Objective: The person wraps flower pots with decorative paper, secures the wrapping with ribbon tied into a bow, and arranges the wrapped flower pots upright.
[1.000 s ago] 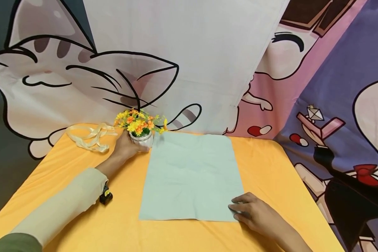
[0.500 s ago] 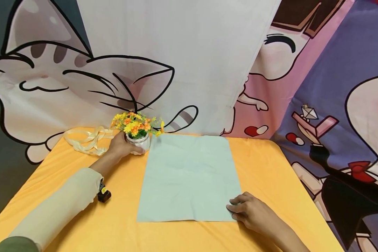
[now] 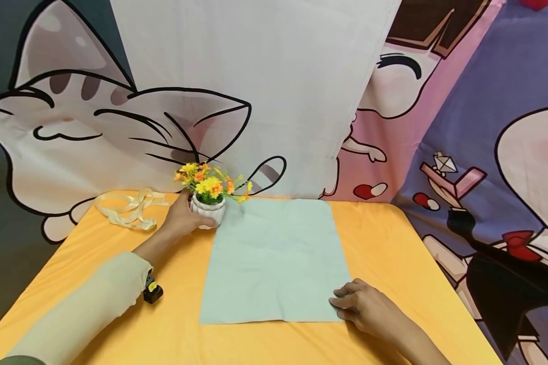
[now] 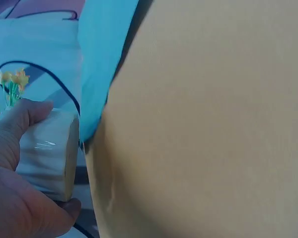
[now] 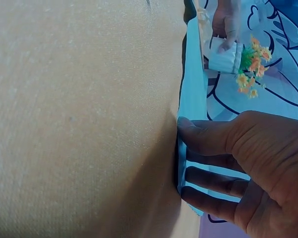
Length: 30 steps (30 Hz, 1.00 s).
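Where the left hand [image 3: 179, 217] reaches into the centre-left of the head view, we see its grip clamped round a white ribbed flowerpot [image 3: 210, 212], the thumb laid across the front. We find yellow and orange flowers [image 3: 208, 185] standing above the flowerpot's rim, and the flowerpot itself just at the upper left corner of a pale blue-green sheet [image 3: 276, 261], which lies flat across the middle of the frame. At the lower right we see the right hand [image 3: 370, 309], its grip apart, fingertips touching the sheet near its bottom right corner. Left of the flowerpot we notice a cream ribbon [image 3: 134, 213] in loose loops on a surface [image 3: 173, 334] of orange-yellow cloth, and a cat-printed backdrop [image 3: 73, 167] fills the upper left of the frame
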{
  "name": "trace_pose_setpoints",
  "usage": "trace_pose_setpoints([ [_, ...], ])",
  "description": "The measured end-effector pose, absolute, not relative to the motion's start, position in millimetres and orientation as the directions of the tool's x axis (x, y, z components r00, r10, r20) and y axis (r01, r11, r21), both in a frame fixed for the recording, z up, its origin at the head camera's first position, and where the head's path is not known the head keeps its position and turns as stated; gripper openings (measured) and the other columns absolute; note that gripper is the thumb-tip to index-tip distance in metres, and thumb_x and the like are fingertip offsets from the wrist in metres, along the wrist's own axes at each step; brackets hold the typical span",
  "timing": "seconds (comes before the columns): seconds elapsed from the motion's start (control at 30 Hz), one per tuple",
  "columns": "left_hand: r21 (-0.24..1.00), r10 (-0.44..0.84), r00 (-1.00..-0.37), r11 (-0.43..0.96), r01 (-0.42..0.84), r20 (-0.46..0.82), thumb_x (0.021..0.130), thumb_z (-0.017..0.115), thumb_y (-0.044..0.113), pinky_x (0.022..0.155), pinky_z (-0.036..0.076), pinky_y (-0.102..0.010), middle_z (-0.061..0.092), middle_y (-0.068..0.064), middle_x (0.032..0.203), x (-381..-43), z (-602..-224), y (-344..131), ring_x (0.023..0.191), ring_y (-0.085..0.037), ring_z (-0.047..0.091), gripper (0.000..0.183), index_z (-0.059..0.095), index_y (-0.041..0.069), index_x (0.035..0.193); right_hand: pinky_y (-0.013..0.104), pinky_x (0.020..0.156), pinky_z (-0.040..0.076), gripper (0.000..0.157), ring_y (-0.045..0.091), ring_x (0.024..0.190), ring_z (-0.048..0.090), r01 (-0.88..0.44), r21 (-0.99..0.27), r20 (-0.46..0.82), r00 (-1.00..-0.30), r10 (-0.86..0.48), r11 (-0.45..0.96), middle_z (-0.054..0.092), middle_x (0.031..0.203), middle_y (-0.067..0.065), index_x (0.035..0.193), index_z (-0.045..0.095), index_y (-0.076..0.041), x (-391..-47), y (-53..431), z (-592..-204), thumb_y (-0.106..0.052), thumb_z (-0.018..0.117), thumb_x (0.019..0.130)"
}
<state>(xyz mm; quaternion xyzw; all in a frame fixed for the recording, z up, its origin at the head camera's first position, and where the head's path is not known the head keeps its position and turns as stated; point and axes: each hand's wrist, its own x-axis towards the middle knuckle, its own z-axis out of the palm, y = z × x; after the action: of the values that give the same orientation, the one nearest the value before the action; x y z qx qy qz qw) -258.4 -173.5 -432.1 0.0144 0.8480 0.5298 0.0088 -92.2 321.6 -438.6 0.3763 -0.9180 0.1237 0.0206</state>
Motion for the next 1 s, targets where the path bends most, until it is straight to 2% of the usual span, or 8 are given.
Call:
trace_pose_setpoints([
  [0.2,0.887,0.072,-0.997,0.459,0.056,0.026,0.079,0.103,0.02,0.128,0.045,-0.063,0.05,-0.024,0.169,-258.0,-431.2,-151.2,0.153,-0.045,0.052,0.123,0.027,0.007,0.175,0.037,0.09,0.069,0.028,0.028,0.111,0.076,-0.698,-0.209,0.135,-0.714,-0.687,0.685,0.084,0.12,0.004,0.122,0.089,-0.014,-91.7,321.4,-440.7,-0.013,0.092,0.094],
  [0.5,0.853,0.142,-0.989,0.51,0.109,0.041,0.075,0.103,0.018,0.118,0.053,-0.061,0.057,-0.026,0.158,-258.2,-425.7,-114.0,0.141,-0.044,0.06,0.113,0.038,0.003,0.166,0.036,0.09,0.068,0.028,0.027,0.111,0.076,-0.689,-0.217,0.132,-0.723,-0.679,0.692,0.084,0.121,0.004,0.123,0.089,-0.015,-91.6,319.5,-441.3,-0.014,0.092,0.095],
  [0.7,0.849,0.189,-0.981,0.512,0.134,0.04,0.075,0.104,0.019,0.121,0.052,-0.061,0.059,-0.023,0.16,-255.6,-422.5,-89.9,0.143,-0.043,0.06,0.111,0.042,0.005,0.166,0.037,0.09,0.069,0.028,0.026,0.11,0.076,-0.692,-0.205,0.146,-0.721,-0.677,0.692,0.084,0.121,0.003,0.122,0.089,-0.015,-91.8,318.4,-441.7,-0.014,0.092,0.094],
  [1.0,0.848,0.23,-0.972,0.507,0.154,0.039,0.071,0.103,0.015,0.112,0.057,-0.054,0.065,-0.016,0.154,-249.9,-422.1,-53.7,0.132,-0.036,0.065,0.107,0.05,0.009,0.163,0.036,0.088,0.069,0.027,0.028,0.109,0.076,-0.696,-0.211,0.159,-0.717,-0.679,0.686,0.085,0.119,0.006,0.12,0.09,-0.013,-89.9,320.7,-442.4,-0.011,0.093,0.093],
])
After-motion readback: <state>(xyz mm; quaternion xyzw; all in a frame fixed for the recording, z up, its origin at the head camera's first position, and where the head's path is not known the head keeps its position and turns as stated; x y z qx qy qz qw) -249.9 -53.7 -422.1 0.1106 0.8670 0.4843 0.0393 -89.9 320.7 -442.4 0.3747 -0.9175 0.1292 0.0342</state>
